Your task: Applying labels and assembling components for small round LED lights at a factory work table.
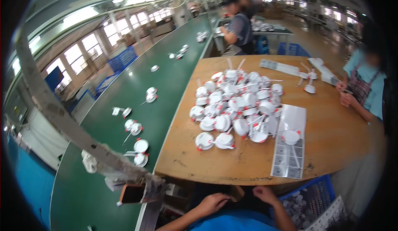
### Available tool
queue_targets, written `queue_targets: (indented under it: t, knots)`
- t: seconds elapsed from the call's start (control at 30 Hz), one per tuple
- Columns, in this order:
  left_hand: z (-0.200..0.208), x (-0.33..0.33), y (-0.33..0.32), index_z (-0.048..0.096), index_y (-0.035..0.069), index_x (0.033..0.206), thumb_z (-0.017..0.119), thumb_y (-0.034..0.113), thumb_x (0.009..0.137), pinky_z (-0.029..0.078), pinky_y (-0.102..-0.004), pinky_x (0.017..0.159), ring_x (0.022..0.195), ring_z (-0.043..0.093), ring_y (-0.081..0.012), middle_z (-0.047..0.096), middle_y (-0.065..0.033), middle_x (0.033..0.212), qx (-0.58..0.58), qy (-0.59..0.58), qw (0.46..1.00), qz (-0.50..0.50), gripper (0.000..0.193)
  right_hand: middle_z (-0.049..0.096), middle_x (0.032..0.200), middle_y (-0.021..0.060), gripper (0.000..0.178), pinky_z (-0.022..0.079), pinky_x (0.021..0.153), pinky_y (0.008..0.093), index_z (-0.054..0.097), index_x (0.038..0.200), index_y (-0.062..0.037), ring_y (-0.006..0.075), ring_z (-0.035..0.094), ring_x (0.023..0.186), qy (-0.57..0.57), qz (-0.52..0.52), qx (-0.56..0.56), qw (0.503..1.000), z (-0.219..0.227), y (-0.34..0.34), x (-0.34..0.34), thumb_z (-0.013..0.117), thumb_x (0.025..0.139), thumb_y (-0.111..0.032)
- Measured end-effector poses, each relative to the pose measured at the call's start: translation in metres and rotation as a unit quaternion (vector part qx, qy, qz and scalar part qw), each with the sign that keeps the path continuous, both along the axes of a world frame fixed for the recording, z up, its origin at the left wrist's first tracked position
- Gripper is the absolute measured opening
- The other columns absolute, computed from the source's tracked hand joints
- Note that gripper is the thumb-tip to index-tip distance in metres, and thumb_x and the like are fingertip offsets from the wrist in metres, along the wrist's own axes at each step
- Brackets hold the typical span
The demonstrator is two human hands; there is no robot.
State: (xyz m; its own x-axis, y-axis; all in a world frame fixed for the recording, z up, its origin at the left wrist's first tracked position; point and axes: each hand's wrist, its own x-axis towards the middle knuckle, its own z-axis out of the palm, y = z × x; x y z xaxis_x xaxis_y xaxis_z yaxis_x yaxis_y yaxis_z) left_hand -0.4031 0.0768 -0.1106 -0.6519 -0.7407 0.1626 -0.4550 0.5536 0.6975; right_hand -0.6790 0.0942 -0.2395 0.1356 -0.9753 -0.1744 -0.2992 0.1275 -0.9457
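Note:
Below the front edge of the wooden table (244,174), both my hands hang over the dark gap in front of me. My left hand (213,203) is open, fingers loosely stretched to the right. Apart from it, my right hand (266,194) is loosely open with nothing visible in it; its fingertips are partly hidden. A small brown piece (238,193) shows between them, too unclear to name. Above my hands, a printed clear plastic bag (285,160) lies flat on the table with a white round part (291,137) and its thin tail on it.
A heap of white round parts with red tabs (236,102) covers the table's middle. Left runs a green conveyor belt (103,148) carrying similar parts, beside a metal post (83,135) with a phone (132,193). A blue crate (327,189) stands right. People work right and behind.

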Motion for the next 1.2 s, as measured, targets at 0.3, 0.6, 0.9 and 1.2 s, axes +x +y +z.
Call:
queue_targets:
  t: [0.3, 0.6, 0.9, 1.2]
  knots:
    - [-0.027, 0.012, 0.012, 0.057, 0.004, 0.091, 0.057, 0.008, 0.076, 0.047, -0.0341, 0.064, 0.072, 0.057, -0.0284, 0.057, -0.0120, 0.078, 0.036, -0.025, 0.999, 0.013, 0.016, 0.059, 0.084, 0.0160, 0.024, 0.047, 0.065, 0.0310, 0.054, 0.100, -0.0004, 0.0244, 0.058, 0.076, 0.360, -0.002, -0.454, 0.815, -0.096, -0.076, 0.020, 0.052, 0.079, -0.013]
    - [-0.062, 0.012, 0.019, 0.058, 0.002, 0.092, 0.058, 0.007, 0.072, 0.047, -0.0371, 0.065, 0.076, 0.057, -0.0317, 0.059, -0.0152, 0.080, 0.056, -0.071, 0.995, 0.047, 0.020, 0.059, 0.086, 0.0163, 0.024, 0.046, 0.067, 0.0319, 0.054, 0.100, -0.0008, 0.0253, 0.057, 0.079, 0.318, 0.000, -0.392, 0.863, -0.120, -0.076, 0.037, 0.052, 0.080, -0.014]
    - [-0.053, 0.015, 0.019, 0.057, 0.004, 0.097, 0.058, 0.008, 0.073, 0.048, -0.0372, 0.071, 0.079, 0.058, -0.0322, 0.060, -0.0166, 0.084, 0.079, -0.078, 0.993, 0.050, 0.025, 0.058, 0.088, 0.0166, 0.025, 0.045, 0.070, 0.0327, 0.054, 0.100, -0.0011, 0.0262, 0.056, 0.081, 0.395, -0.094, -0.303, 0.862, -0.108, -0.022, -0.024, 0.051, 0.080, -0.015]
    - [-0.051, 0.005, 0.025, 0.061, 0.004, 0.085, 0.057, 0.009, 0.073, 0.046, -0.0401, 0.067, 0.073, 0.058, -0.0326, 0.060, -0.0170, 0.080, -0.011, -0.106, 0.991, 0.086, 0.014, 0.057, 0.091, 0.0169, 0.025, 0.044, 0.073, 0.0336, 0.054, 0.100, -0.0015, 0.0271, 0.055, 0.083, 0.387, -0.135, -0.315, 0.856, -0.090, -0.045, -0.040, 0.050, 0.080, -0.016]
